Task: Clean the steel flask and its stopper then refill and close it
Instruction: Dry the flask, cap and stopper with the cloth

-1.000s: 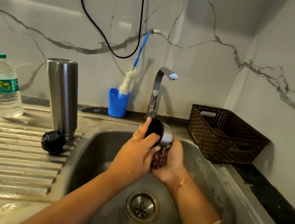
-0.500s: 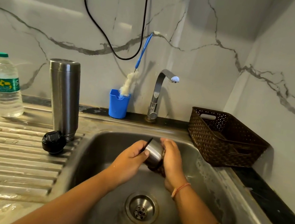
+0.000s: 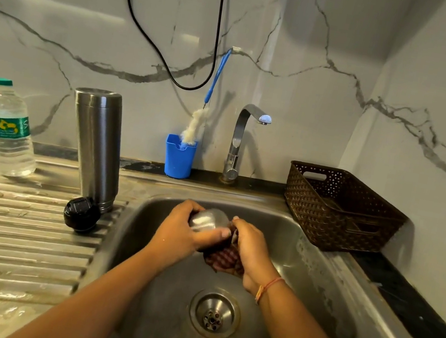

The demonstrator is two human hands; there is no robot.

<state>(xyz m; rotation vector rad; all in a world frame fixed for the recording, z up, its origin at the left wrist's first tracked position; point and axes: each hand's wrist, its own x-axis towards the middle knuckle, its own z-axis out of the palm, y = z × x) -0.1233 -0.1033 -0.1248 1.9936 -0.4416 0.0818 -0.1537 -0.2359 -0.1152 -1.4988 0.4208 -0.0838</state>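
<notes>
Your left hand (image 3: 183, 233) grips a small rounded steel cup (image 3: 208, 220) over the sink (image 3: 316, 274), your right hand (image 3: 252, 251) holds a dark checked cloth (image 3: 225, 260) to it, and the tall steel flask (image 3: 96, 146) stands upright on the counter (image 3: 10, 235) to your left, its round black stopper (image 3: 81, 214) just beside it, both nearer your left hand.

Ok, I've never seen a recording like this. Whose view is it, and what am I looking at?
There is no machine here. A person works with bare hands, and one camera worn on their head looks down over a sink. The left hand grips a small steel cup, probably the flask's cap. The right hand holds a dark checked cloth against it. On the drainboard to the left stand the flask and a water bottle, and the black stopper lies beside the flask. Behind the sink are a tap, with no water visibly running, and a blue holder with a brush. A brown basket sits at the right.
</notes>
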